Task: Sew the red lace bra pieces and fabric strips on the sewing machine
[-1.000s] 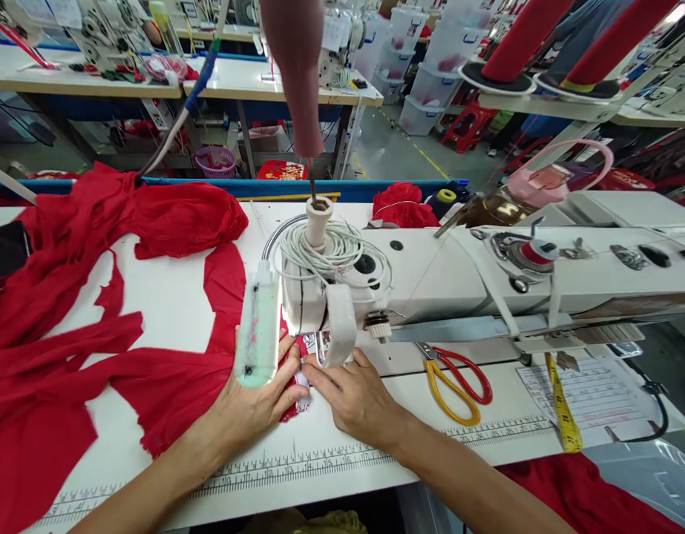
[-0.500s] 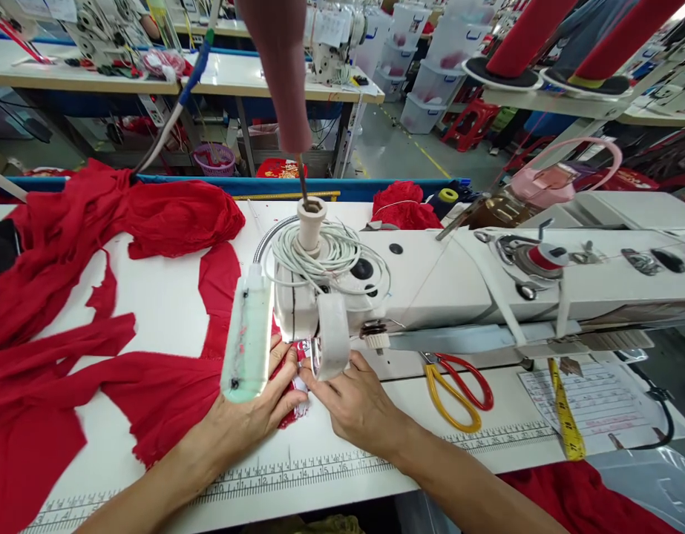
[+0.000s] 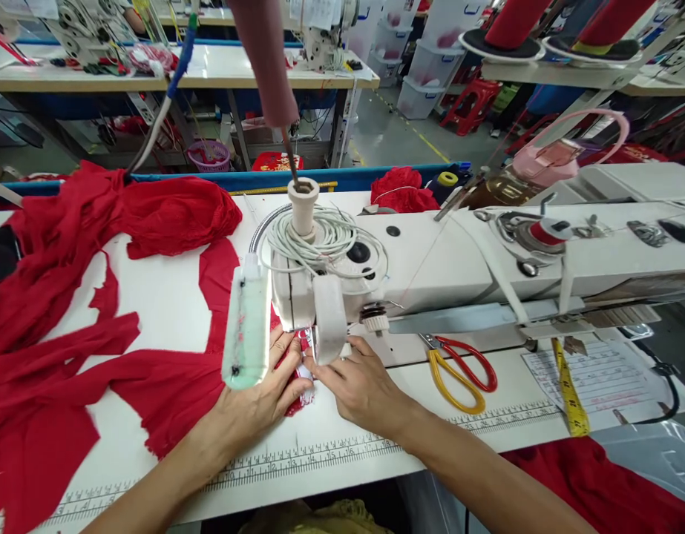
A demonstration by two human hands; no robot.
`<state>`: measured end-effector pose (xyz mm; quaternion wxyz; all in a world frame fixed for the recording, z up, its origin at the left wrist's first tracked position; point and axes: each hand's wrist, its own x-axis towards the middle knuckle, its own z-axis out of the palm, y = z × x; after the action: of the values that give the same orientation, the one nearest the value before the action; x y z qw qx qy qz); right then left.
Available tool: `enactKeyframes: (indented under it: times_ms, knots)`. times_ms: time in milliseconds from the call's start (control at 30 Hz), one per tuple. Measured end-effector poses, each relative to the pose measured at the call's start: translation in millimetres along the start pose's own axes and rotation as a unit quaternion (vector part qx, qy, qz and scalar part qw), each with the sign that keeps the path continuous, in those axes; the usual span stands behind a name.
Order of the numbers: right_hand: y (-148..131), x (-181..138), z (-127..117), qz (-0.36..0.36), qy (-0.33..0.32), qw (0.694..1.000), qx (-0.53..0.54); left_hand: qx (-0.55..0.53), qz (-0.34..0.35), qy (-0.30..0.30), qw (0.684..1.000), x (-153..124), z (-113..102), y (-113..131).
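My left hand (image 3: 257, 404) lies flat, fingers stretched out, pressing the red fabric (image 3: 153, 386) onto the table just left of the needle area. My right hand (image 3: 360, 386) rests on the table to the right, its fingertips together at the fabric's edge under the head of the white sewing machine (image 3: 431, 271). A small white label (image 3: 307, 371) shows between the two hands. The needle and presser foot are mostly hidden behind the pale green lamp (image 3: 245, 334) and the machine's face.
Yellow-and-red scissors (image 3: 459, 371) lie right of my right hand, with a yellow tape measure (image 3: 568, 386) and a printed sheet (image 3: 598, 378) further right. Red fabric is piled at the left and back. A ruler strip (image 3: 297, 463) runs along the table's front edge.
Both hands have slid a little away from me, toward the needle, with the fabric. The view has shifted slightly.
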<state>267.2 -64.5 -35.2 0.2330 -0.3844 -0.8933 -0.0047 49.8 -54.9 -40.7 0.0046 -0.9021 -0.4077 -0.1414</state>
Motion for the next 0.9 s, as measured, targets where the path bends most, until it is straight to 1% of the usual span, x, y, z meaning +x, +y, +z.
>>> enactKeyframes:
  times_ms: [100, 267, 467, 567, 633, 700, 800, 900]
  knots:
    - [0, 0, 1, 0.001, 0.003, 1.0, -0.002, 0.0, -0.002, 0.003, 1.0, 2, -3, 1]
    - [2, -1, 4, 0.007, -0.018, 1.0, -0.001, -0.008, -0.002, 0.015, 1.0, 7, -3, -2]
    - [3, 2, -1, 0.011, -0.042, 0.999, 0.017, 0.021, 0.014, 0.06, 0.998, 10, -4, -1]
    - [8, 6, -5, -0.003, -0.076, 0.997, 0.024, 0.006, 0.011, 0.053, 0.999, 9, -7, 1]
    - [13, 8, -4, -0.018, -0.086, 0.996, 0.023, -0.01, 0.008, 0.041, 0.999, 8, -8, 0]
    - [17, 8, -1, -0.031, -0.069, 0.997, 0.023, -0.018, 0.009, 0.039, 0.999, 7, -9, -3]
    - [19, 6, 6, -0.032, -0.024, 0.999, 0.032, -0.025, 0.017, 0.028, 0.999, 7, -7, -10]
    - [17, 3, 8, -0.029, -0.02, 0.999, 0.032, -0.032, 0.031, 0.007, 0.999, 7, -4, -22]
